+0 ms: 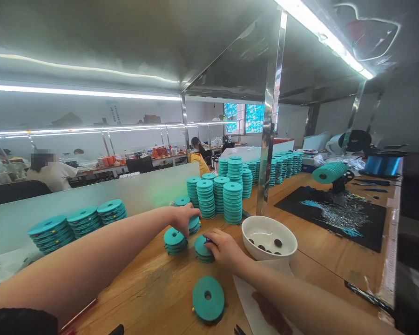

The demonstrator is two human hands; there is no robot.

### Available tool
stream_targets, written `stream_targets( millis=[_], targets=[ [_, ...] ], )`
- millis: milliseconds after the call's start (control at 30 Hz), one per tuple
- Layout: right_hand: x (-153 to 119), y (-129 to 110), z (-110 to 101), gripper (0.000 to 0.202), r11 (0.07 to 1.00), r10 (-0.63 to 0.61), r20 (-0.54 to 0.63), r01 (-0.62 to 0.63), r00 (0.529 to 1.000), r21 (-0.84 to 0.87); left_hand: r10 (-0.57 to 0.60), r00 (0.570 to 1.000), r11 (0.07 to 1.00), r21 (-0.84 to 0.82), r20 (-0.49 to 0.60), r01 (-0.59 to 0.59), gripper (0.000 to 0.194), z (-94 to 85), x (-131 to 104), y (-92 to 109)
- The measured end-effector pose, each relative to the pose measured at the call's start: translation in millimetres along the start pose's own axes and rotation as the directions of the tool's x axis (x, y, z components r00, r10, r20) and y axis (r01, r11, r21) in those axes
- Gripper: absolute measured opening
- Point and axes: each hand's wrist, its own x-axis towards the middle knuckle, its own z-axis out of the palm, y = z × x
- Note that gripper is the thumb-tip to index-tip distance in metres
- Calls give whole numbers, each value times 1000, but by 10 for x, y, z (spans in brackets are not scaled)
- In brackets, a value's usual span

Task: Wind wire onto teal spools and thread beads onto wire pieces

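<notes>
My left hand (185, 218) reaches forward with its fingers bent down over a short stack of teal foam spools (194, 225), gripping it. My right hand (225, 246) is closed at the edge of another low teal stack (203, 253). A small dark thing (208, 239) shows between its thumb and fingers, too hidden to name. Just left of that stands a third short stack of spools (174, 241). Closer to me a single teal spool (208, 298) with a yellow-headed pin lies flat on the wooden table.
A white bowl (269, 232) with several dark round pieces stands right of my right hand. Tall spool stacks (233, 202) rise behind, near a metal post (268, 121). A black mat (335, 218) lies right. Other people sit beyond the frosted partition (153, 188).
</notes>
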Motion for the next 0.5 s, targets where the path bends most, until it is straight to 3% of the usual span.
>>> stream_targets(
  millis=[167,300,400,500],
  targets=[
    [0,32,-347,25,995,104,-146,-103,984,17,89,995,996,-31,40,-88,78,203,173,227],
    [-143,-3,-555,26,992,124,-140,-123,982,20,124,990,992,-47,67,-121,85,443,365,390],
    [-207,-38,-525,23,995,103,-89,-104,991,-11,125,991,991,-51,52,-123,86,475,395,385],
    [-172,-50,-371,24,996,70,-18,-71,997,-61,90,996,995,-46,0,-90,80,305,326,249]
  ],
)
